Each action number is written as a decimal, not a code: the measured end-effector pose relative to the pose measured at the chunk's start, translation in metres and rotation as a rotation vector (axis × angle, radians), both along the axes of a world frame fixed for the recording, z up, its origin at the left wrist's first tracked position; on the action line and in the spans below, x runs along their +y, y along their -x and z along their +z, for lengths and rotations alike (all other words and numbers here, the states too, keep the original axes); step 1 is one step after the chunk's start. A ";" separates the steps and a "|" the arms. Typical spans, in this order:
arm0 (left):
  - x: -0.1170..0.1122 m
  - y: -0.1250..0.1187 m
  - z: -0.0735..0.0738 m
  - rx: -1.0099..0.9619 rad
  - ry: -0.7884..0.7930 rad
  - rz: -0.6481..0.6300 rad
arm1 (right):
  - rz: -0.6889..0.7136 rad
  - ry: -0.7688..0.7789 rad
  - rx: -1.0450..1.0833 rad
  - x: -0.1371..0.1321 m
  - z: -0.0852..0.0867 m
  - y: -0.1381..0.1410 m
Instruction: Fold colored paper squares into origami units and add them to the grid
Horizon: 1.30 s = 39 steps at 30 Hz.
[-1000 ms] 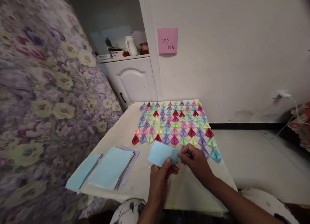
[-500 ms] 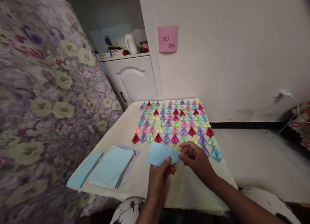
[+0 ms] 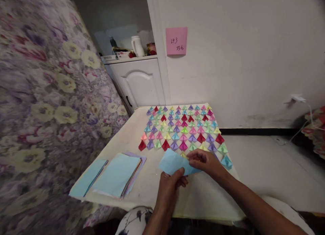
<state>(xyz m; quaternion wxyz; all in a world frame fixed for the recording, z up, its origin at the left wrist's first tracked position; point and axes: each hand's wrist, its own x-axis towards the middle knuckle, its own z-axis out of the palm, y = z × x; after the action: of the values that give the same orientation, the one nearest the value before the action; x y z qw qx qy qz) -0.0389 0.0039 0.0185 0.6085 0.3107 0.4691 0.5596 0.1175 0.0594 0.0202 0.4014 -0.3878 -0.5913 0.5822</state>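
Toward the near edge of the surface (image 3: 203, 203), the blue paper (image 3: 170, 161) now reaches farther under the right hand (image 3: 206, 161); left hand (image 3: 172, 183) and right clamp fingers on it, folding seemingly unfinished

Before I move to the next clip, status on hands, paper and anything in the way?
Left hand and right hand gripping light-blue paper. Paper held over table. Colourful folded pieces close beyond; nothing visibly blocking.
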 end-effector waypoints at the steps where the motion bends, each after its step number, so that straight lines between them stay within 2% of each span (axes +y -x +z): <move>1: -0.001 -0.003 0.000 0.021 0.004 -0.017 | 0.059 0.029 0.004 0.000 -0.001 0.001; 3: -0.004 -0.007 0.000 0.056 0.012 -0.039 | 0.150 0.070 0.013 -0.002 -0.004 0.002; 5: -0.005 -0.009 0.000 0.083 0.028 -0.060 | 0.185 0.090 0.008 -0.003 -0.006 0.002; 11: -0.003 -0.005 -0.002 0.099 0.037 -0.043 | 0.112 0.052 -0.059 -0.002 -0.007 0.001; 17: -0.004 -0.005 0.002 0.100 0.035 -0.058 | 0.163 0.067 -0.014 -0.004 -0.006 0.002; 23: -0.003 0.003 0.008 0.058 -0.014 0.042 | 0.152 0.082 0.025 -0.002 -0.003 0.002; 28: 0.000 0.013 0.002 -0.008 -0.037 0.055 | 0.132 0.081 -0.008 -0.002 -0.004 0.001; 33: 0.002 0.013 -0.003 -0.083 -0.029 0.054 | 0.188 0.091 0.019 -0.003 -0.006 0.001; 39: 0.004 0.011 -0.004 -0.066 -0.046 0.014 | 0.230 0.107 0.060 -0.005 -0.006 0.003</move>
<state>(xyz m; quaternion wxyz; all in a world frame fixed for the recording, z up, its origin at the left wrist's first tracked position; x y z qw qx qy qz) -0.0498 0.0079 0.0146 0.6123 0.3025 0.4381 0.5845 0.1143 0.0545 0.0143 0.3283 -0.3208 -0.5875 0.6664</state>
